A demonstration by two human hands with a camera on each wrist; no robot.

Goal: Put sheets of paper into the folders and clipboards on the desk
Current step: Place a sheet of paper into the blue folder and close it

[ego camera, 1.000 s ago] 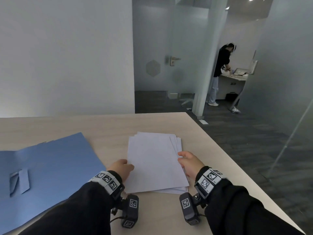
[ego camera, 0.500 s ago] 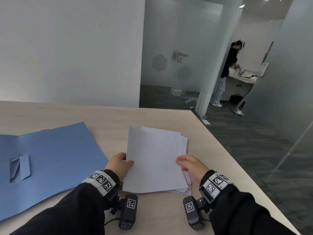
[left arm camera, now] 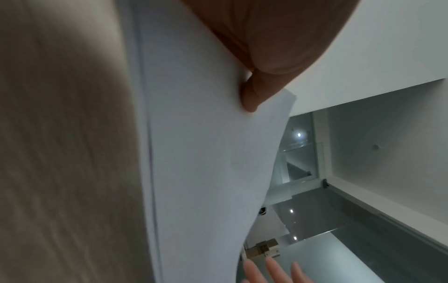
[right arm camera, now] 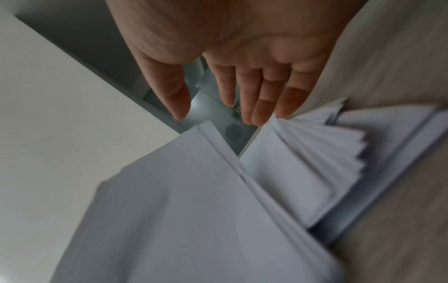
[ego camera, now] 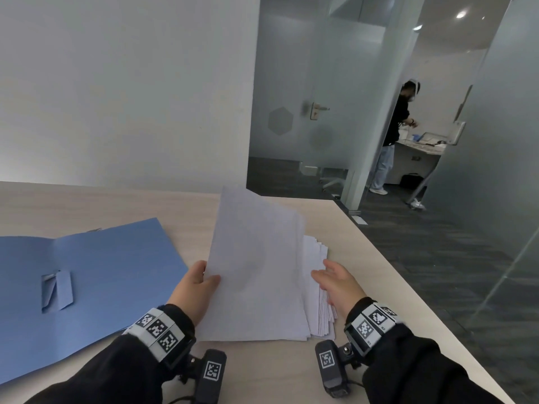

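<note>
My left hand [ego camera: 201,282] pinches the left edge of a small batch of white sheets [ego camera: 256,258] and tilts it up off the paper stack [ego camera: 316,290]; its near edge is still down by the desk. In the left wrist view the thumb [left arm camera: 252,95] presses on these sheets [left arm camera: 206,172]. My right hand [ego camera: 335,282] hovers open over the stack's right side, fingers straight and holding nothing. The right wrist view shows those fingers [right arm camera: 254,103] above the fanned stack [right arm camera: 315,153] beside the lifted sheets [right arm camera: 181,210]. An open blue folder [ego camera: 87,275] lies flat on the left.
The light wooden desk [ego camera: 350,249] ends at its right edge close to the stack, with dark carpet [ego camera: 437,258] beyond. A white wall stands behind the desk. Past a glass partition [ego camera: 495,170] a person [ego camera: 390,135] stands at another desk.
The left hand has raised the top sheets from lying flat to steeply tilted. The right hand has let go of the stack's edge and opened. The head view has swung left.
</note>
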